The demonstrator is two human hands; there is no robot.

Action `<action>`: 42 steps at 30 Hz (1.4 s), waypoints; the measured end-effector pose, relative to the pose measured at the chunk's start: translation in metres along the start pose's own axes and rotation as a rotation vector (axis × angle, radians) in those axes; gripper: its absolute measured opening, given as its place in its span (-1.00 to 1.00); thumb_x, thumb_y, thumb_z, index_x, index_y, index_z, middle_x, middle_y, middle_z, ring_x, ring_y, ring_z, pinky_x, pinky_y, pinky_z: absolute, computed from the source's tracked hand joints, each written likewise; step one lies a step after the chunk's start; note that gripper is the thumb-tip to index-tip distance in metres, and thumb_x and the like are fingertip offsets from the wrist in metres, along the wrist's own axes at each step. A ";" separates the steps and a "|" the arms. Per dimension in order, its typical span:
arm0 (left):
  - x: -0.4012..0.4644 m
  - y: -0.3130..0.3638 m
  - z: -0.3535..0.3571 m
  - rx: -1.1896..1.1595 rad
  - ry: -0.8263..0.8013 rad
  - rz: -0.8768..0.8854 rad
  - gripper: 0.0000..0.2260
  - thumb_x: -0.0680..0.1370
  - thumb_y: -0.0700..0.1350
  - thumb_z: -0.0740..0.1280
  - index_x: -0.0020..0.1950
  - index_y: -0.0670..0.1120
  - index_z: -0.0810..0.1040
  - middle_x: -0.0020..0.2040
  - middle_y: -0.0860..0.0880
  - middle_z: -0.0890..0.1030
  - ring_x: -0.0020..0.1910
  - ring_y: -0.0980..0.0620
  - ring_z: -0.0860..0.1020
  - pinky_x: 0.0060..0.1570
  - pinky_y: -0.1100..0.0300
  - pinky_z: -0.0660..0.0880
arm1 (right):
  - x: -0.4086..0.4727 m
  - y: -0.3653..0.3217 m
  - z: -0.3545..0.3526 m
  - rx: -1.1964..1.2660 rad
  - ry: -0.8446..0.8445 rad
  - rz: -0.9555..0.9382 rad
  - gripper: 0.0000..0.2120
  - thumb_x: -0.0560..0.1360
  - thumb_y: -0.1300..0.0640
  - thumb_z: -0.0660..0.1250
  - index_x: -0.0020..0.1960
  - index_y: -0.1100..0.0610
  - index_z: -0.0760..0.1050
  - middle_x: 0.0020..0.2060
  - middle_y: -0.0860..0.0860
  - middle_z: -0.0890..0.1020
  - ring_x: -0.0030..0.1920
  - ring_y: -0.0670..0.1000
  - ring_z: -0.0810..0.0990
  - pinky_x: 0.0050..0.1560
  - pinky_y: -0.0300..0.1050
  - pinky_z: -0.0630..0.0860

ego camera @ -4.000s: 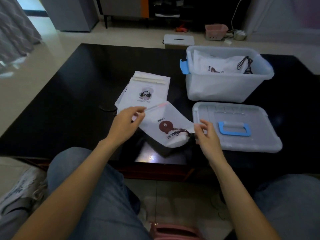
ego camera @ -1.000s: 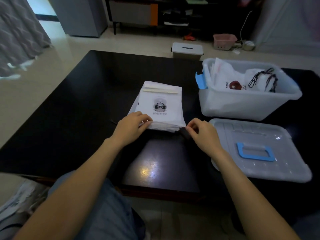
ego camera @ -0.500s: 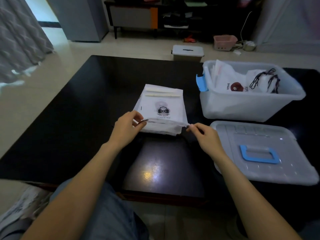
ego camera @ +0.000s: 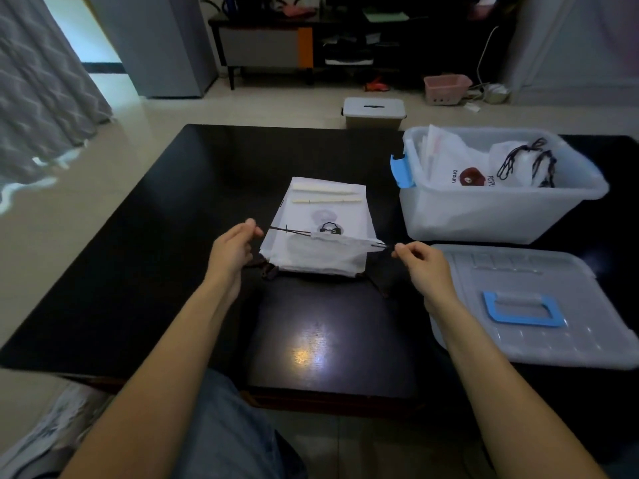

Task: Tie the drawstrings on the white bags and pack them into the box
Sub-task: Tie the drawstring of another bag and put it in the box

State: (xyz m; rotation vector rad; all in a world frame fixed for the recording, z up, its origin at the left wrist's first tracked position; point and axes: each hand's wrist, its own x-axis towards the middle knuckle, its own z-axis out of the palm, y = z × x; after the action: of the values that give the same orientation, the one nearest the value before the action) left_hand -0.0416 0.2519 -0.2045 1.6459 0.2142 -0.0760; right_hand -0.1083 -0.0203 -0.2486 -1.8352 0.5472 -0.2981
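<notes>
A white drawstring bag (ego camera: 321, 254) is lifted a little above the black table (ego camera: 166, 236), its mouth stretched sideways. My left hand (ego camera: 232, 248) pinches the dark drawstring (ego camera: 288, 230) at the bag's left end. My right hand (ego camera: 420, 267) pinches the string at the right end. Beneath it lies a flat stack of white bags (ego camera: 328, 202) with a printed face. The clear plastic box (ego camera: 498, 209) with a blue latch stands at the right rear and holds several tied white bags (ego camera: 460, 167) with black strings.
The box's clear lid (ego camera: 539, 305) with a blue handle lies flat on the table just right of my right hand. A small lidded bin (ego camera: 374, 112) and a pink basket (ego camera: 447, 87) stand on the floor beyond the table. My knees are under the near edge.
Both hands have moved apart and upward, pulling the drawstring out at each end so the bag's mouth has lifted off the stack and drawn tighter.
</notes>
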 end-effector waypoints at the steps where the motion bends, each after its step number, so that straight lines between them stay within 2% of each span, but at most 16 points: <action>1: 0.002 -0.002 0.000 -0.044 0.048 -0.022 -0.73 0.61 -0.03 0.20 -0.26 -0.06 0.50 -0.32 0.05 0.36 -0.36 0.15 0.26 -0.35 0.26 0.20 | 0.002 0.004 -0.003 0.019 0.041 0.026 -0.78 0.55 0.11 0.29 -0.26 0.09 0.57 -0.31 -0.06 0.57 -0.21 -0.06 0.50 -0.20 -0.19 0.39; 5: 0.004 -0.003 0.010 -0.272 -0.025 -0.075 -0.70 0.63 -0.02 0.16 -0.28 -0.05 0.45 -0.25 0.04 0.47 -0.29 0.15 0.40 -0.17 0.22 0.33 | 0.003 0.006 -0.007 0.084 0.090 0.085 -0.75 0.54 0.07 0.28 -0.30 0.04 0.54 -0.36 -0.02 0.53 -0.24 -0.01 0.46 -0.26 -0.16 0.34; 8: 0.003 0.001 0.017 -0.477 -0.195 -0.076 -0.64 0.64 -0.07 0.12 -0.35 -0.07 0.43 -0.01 0.00 0.62 0.05 0.12 0.55 0.15 0.17 0.41 | -0.005 -0.005 0.001 0.138 0.011 0.021 -0.73 0.54 0.03 0.30 -0.31 0.06 0.51 -0.34 -0.02 0.52 -0.28 -0.06 0.43 -0.24 -0.19 0.33; 10: 0.000 0.003 0.019 -0.627 -0.282 -0.089 -0.55 0.64 -0.07 0.11 -0.46 -0.05 0.41 0.02 -0.05 0.66 0.15 0.06 0.57 0.24 0.14 0.40 | -0.008 -0.017 0.004 0.174 0.001 -0.065 -0.71 0.54 0.05 0.32 -0.34 0.09 0.47 -0.23 -0.01 0.55 -0.24 -0.11 0.46 -0.18 -0.26 0.36; 12: -0.006 0.005 0.023 -0.727 -0.334 -0.102 -0.49 0.64 -0.04 0.10 -0.52 -0.03 0.41 -0.05 -0.07 0.68 0.12 0.03 0.61 0.26 0.14 0.42 | -0.009 -0.026 0.007 0.319 0.002 -0.116 -0.71 0.53 0.16 0.33 -0.36 0.13 0.43 -0.06 -0.05 0.59 -0.14 -0.20 0.52 -0.10 -0.40 0.41; 14: -0.011 0.007 0.025 -0.808 -0.363 -0.119 -0.51 0.64 -0.03 0.11 -0.49 -0.04 0.45 -0.19 -0.04 0.67 0.01 0.02 0.64 0.24 0.12 0.46 | -0.010 -0.034 0.012 0.542 -0.036 -0.095 -0.81 0.53 0.25 0.29 -0.27 0.17 0.49 -0.02 -0.08 0.64 -0.12 -0.23 0.55 -0.04 -0.40 0.45; 16: -0.011 0.007 0.023 -0.904 -0.376 -0.139 -0.59 0.63 -0.03 0.12 -0.40 -0.06 0.44 -0.36 0.01 0.54 -0.21 0.05 0.63 0.20 0.11 0.50 | -0.010 -0.038 0.016 0.779 -0.089 -0.043 -0.85 0.55 0.25 0.24 -0.17 0.19 0.52 -0.13 -0.03 0.69 -0.08 -0.12 0.62 0.09 -0.24 0.51; 18: -0.008 0.007 0.020 -0.949 -0.383 -0.158 -0.66 0.63 -0.04 0.11 -0.34 -0.07 0.37 -0.43 0.04 0.35 -0.45 0.13 0.41 0.03 0.16 0.59 | -0.009 -0.041 0.017 1.009 -0.147 0.030 -0.77 0.59 0.19 0.20 -0.25 0.15 0.44 -0.30 0.01 0.66 -0.18 -0.05 0.64 0.02 -0.18 0.55; 19: -0.006 0.007 0.018 -0.914 -0.379 -0.163 -0.67 0.64 -0.04 0.10 -0.33 -0.06 0.34 -0.45 0.05 0.28 -0.50 0.15 0.28 -0.20 0.25 0.58 | -0.009 -0.042 0.018 1.077 -0.168 0.073 -0.73 0.60 0.15 0.18 -0.28 0.13 0.40 -0.39 0.00 0.60 -0.27 -0.05 0.62 -0.09 -0.20 0.57; 21: -0.004 0.002 0.019 -0.676 -0.337 -0.140 -0.67 0.64 -0.05 0.09 -0.33 -0.05 0.28 -0.47 0.07 0.22 -0.53 0.17 0.15 -0.52 0.36 0.25 | -0.011 -0.041 0.021 1.056 -0.192 0.142 -0.68 0.62 0.10 0.16 -0.31 0.10 0.34 -0.48 -0.03 0.45 -0.41 -0.07 0.48 -0.25 -0.24 0.50; 23: -0.004 -0.003 0.024 -0.297 -0.273 -0.045 -0.66 0.64 -0.08 0.12 -0.35 -0.04 0.25 -0.51 0.11 0.22 -0.55 0.18 0.13 -0.56 0.33 0.07 | -0.012 -0.035 0.025 0.923 -0.185 0.160 -0.66 0.63 0.09 0.14 -0.32 0.09 0.29 -0.51 -0.06 0.35 -0.46 -0.10 0.36 -0.35 -0.28 0.37; 26: 0.000 -0.010 0.021 0.151 -0.188 0.143 -0.63 0.62 -0.12 0.17 -0.40 -0.05 0.26 -0.51 0.09 0.26 -0.53 0.14 0.17 -0.55 0.30 0.11 | -0.009 -0.023 0.018 0.826 -0.131 0.191 -0.66 0.63 0.10 0.15 -0.32 0.07 0.25 -0.53 -0.10 0.29 -0.48 -0.11 0.26 -0.44 -0.30 0.24; 31: 0.006 -0.015 0.011 0.485 -0.181 0.256 -0.65 0.60 -0.07 0.22 -0.37 -0.15 0.35 -0.43 -0.07 0.34 -0.44 0.04 0.28 -0.40 0.17 0.22 | -0.007 -0.011 -0.003 0.659 -0.147 0.205 -0.66 0.62 0.07 0.18 -0.33 0.06 0.26 -0.54 -0.09 0.29 -0.48 -0.09 0.27 -0.38 -0.23 0.19; 34: -0.001 -0.020 0.011 0.559 -0.284 0.249 -0.64 0.60 -0.01 0.21 -0.31 -0.21 0.38 -0.42 -0.04 0.39 -0.43 0.08 0.32 -0.36 0.16 0.27 | -0.015 -0.010 -0.009 0.511 -0.200 0.129 -0.68 0.60 0.06 0.21 -0.32 0.08 0.34 -0.52 -0.07 0.37 -0.42 -0.04 0.36 -0.31 -0.21 0.31; 38: -0.014 -0.010 0.014 0.296 -0.433 0.151 -0.69 0.62 0.01 0.16 -0.24 -0.15 0.41 -0.39 -0.02 0.39 -0.49 0.16 0.29 -0.43 0.28 0.26 | -0.030 -0.030 -0.023 0.441 -0.381 0.006 -0.69 0.51 -0.05 0.22 -0.17 0.17 0.56 -0.37 0.03 0.58 -0.27 -0.02 0.58 -0.02 -0.06 0.51; 42: -0.027 -0.001 0.025 0.202 -0.501 0.049 -0.65 0.64 0.03 0.08 -0.13 -0.18 0.50 -0.31 -0.02 0.54 -0.46 0.14 0.43 -0.48 0.33 0.38 | -0.032 -0.063 -0.019 0.689 -0.603 -0.013 -0.65 0.57 0.06 0.08 0.10 0.18 0.57 -0.04 0.11 0.65 -0.07 0.06 0.63 0.07 -0.06 0.56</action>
State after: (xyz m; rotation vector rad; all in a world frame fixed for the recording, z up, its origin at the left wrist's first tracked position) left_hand -0.0659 0.2251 -0.2027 1.7752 -0.2228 -0.4797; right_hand -0.1309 -0.0044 -0.1809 -1.1657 -0.0064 0.0692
